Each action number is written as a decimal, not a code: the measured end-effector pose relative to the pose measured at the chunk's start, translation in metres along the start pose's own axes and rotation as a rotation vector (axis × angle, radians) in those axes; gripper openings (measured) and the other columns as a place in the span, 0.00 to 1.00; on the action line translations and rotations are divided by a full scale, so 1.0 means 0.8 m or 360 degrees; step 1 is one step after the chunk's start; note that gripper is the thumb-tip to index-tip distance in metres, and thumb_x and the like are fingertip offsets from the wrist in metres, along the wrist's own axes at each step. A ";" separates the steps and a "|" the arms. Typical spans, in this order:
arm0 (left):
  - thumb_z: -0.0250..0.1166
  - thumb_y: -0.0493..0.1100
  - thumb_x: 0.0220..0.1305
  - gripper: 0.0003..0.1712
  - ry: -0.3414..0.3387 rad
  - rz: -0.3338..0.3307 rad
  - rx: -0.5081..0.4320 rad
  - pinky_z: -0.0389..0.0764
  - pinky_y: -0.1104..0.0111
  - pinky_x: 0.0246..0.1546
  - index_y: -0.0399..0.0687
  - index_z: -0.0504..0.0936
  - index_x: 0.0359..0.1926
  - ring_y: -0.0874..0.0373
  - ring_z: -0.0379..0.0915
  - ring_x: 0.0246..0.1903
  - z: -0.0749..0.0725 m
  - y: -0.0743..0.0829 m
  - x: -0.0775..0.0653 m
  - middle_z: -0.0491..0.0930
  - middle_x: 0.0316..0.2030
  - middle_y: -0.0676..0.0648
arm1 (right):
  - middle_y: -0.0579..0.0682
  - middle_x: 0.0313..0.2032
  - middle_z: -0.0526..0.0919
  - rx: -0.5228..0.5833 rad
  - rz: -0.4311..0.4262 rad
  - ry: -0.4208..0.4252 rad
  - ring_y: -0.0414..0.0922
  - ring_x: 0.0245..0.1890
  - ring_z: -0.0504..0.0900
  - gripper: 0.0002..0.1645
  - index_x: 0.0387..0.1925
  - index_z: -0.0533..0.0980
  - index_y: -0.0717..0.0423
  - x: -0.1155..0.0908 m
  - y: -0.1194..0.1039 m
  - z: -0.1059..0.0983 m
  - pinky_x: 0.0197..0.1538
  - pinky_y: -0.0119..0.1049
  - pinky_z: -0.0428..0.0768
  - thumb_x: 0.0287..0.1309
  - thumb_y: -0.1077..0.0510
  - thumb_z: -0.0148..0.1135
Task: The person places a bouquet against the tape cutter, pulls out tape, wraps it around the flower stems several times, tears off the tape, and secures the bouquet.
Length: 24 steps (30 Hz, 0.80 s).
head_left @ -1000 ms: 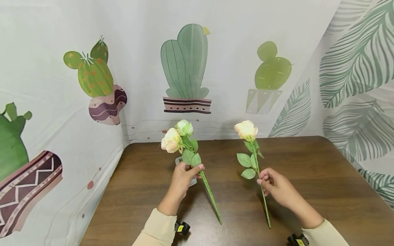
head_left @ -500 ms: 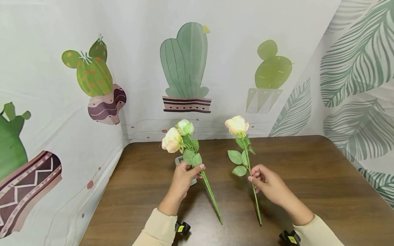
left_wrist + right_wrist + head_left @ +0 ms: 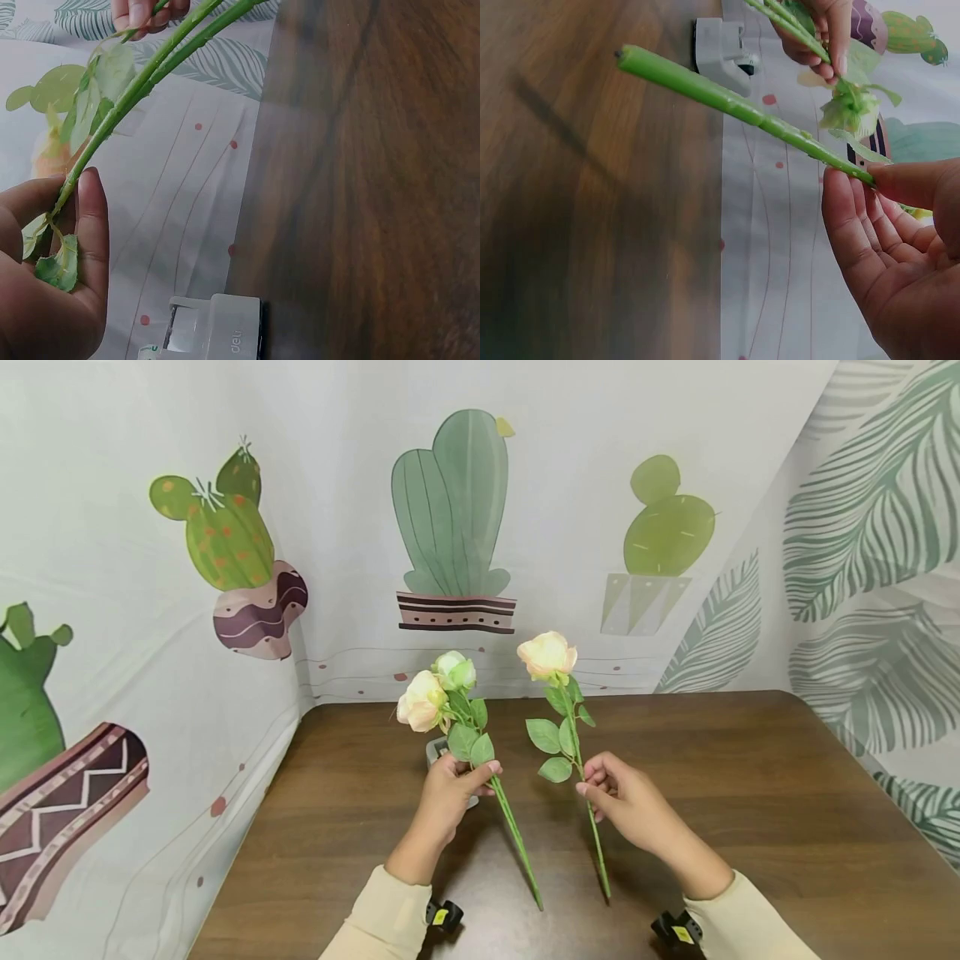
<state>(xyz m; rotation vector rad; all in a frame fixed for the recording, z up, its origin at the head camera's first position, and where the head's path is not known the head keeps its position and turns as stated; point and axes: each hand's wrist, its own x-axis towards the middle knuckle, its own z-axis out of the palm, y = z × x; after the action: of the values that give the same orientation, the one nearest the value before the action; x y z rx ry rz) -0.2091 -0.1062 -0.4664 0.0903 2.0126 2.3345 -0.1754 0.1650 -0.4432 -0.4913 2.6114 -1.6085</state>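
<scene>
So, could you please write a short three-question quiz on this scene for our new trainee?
1. Count: how many flowers does the left hand hold?
2. True or false: the right hand pinches a single stem.
3. Multiple choice: in the left wrist view, which word is printed on the pale device?
A) sony
B) deli
C) bosch

Key: 1. Two; 2. True; 3. B
</scene>
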 end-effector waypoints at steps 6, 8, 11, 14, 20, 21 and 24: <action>0.70 0.33 0.62 0.11 -0.0017 0.0013 -0.0017 0.86 0.62 0.36 0.33 0.81 0.45 0.57 0.83 0.35 0.002 0.000 -0.001 0.85 0.32 0.51 | 0.58 0.34 0.80 0.0013 -0.0025 -0.0030 0.43 0.24 0.81 0.11 0.42 0.72 0.61 0.006 -0.007 0.014 0.31 0.40 0.85 0.67 0.59 0.64; 0.70 0.33 0.62 0.12 -0.0027 0.0017 -0.0022 0.86 0.64 0.35 0.33 0.80 0.45 0.60 0.82 0.33 0.004 0.001 -0.002 0.85 0.31 0.51 | 0.59 0.34 0.80 0.0020 -0.0030 -0.0038 0.44 0.24 0.81 0.11 0.42 0.72 0.60 0.008 -0.009 0.019 0.31 0.40 0.85 0.67 0.59 0.65; 0.70 0.32 0.62 0.12 -0.0043 0.0024 -0.0031 0.86 0.65 0.35 0.32 0.80 0.45 0.60 0.82 0.32 0.007 0.003 -0.003 0.85 0.31 0.51 | 0.60 0.34 0.80 0.0037 -0.0041 -0.0046 0.44 0.24 0.81 0.10 0.42 0.72 0.60 0.011 -0.013 0.025 0.31 0.40 0.85 0.67 0.59 0.65; 0.70 0.32 0.62 0.13 -0.0063 0.0023 -0.0030 0.86 0.64 0.35 0.31 0.80 0.45 0.59 0.83 0.33 0.009 0.005 -0.005 0.85 0.32 0.50 | 0.60 0.34 0.81 0.0053 -0.0056 -0.0049 0.43 0.24 0.81 0.10 0.42 0.73 0.60 0.014 -0.015 0.031 0.31 0.40 0.85 0.67 0.59 0.65; 0.70 0.33 0.62 0.16 -0.0115 0.0024 0.0011 0.87 0.63 0.36 0.30 0.79 0.49 0.59 0.83 0.34 0.012 0.007 -0.009 0.86 0.35 0.49 | 0.56 0.33 0.80 0.0071 -0.0092 -0.0074 0.43 0.25 0.81 0.09 0.43 0.73 0.60 0.019 -0.022 0.041 0.31 0.40 0.85 0.67 0.60 0.64; 0.70 0.33 0.62 0.17 -0.0121 0.0029 0.0015 0.87 0.63 0.36 0.29 0.79 0.50 0.59 0.83 0.34 0.012 0.008 -0.010 0.86 0.36 0.48 | 0.55 0.33 0.80 0.0072 -0.0097 -0.0080 0.43 0.25 0.81 0.09 0.43 0.73 0.60 0.020 -0.023 0.042 0.31 0.40 0.85 0.67 0.60 0.64; 0.70 0.34 0.62 0.19 -0.0130 0.0042 0.0020 0.87 0.62 0.37 0.30 0.79 0.52 0.60 0.83 0.33 0.013 0.008 -0.010 0.87 0.38 0.45 | 0.54 0.33 0.80 0.0070 -0.0116 -0.0095 0.43 0.25 0.81 0.09 0.43 0.73 0.59 0.021 -0.026 0.047 0.31 0.39 0.85 0.68 0.59 0.63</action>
<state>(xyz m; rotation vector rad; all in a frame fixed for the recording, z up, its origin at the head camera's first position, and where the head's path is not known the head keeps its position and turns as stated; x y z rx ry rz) -0.2000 -0.0980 -0.4584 0.2108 2.0003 2.2935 -0.1791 0.1189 -0.4403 -0.6286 2.5375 -1.6407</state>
